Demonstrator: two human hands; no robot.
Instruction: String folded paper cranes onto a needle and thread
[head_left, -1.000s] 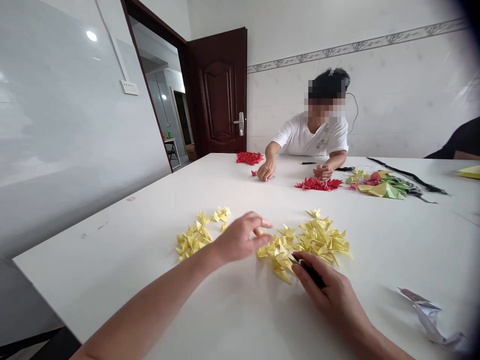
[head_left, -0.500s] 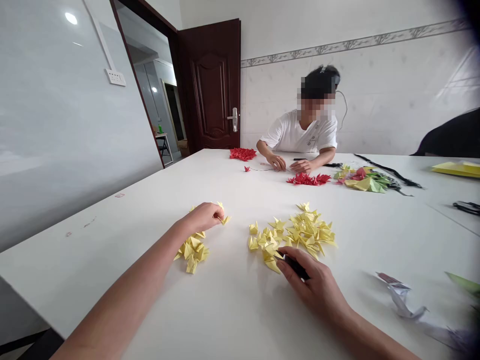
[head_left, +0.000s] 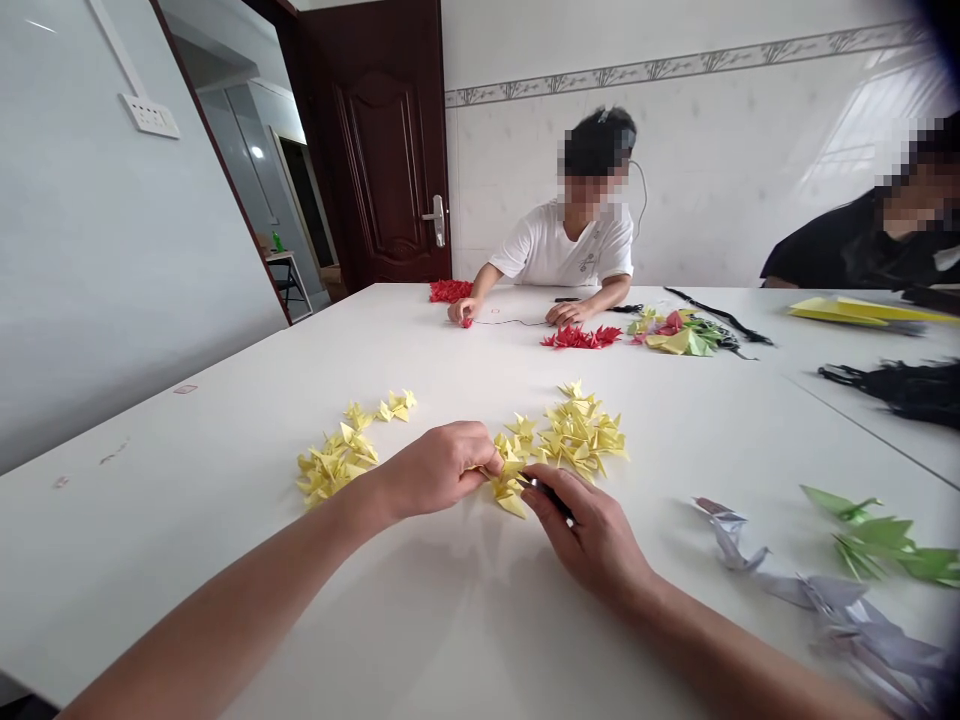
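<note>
My left hand (head_left: 456,466) is closed in a pinch at the left edge of a small heap of yellow folded-paper cranes (head_left: 511,495). What lies between its fingertips is hidden. My right hand (head_left: 589,520) is wrapped round a slim dark tool with a pointed tip (head_left: 553,495); its exact kind is not clear. The tip points at the same yellow cranes. Behind it spreads a larger pile of yellow cranes (head_left: 581,430). Left of my hands is a curved group of yellow cranes (head_left: 339,462), partly behind my left forearm.
Across the white table (head_left: 450,370), a person in white (head_left: 570,245) handles a thread near red cranes (head_left: 581,337). Another person in black (head_left: 825,235) sits at right. White cranes (head_left: 731,535) and green cranes (head_left: 885,535) lie near right. Black tassels (head_left: 900,385) lie beyond them.
My left hand has moved right, from the left yellow group to the heap by my right hand. The view has shifted right. The person opposite has moved a hand to the left.
</note>
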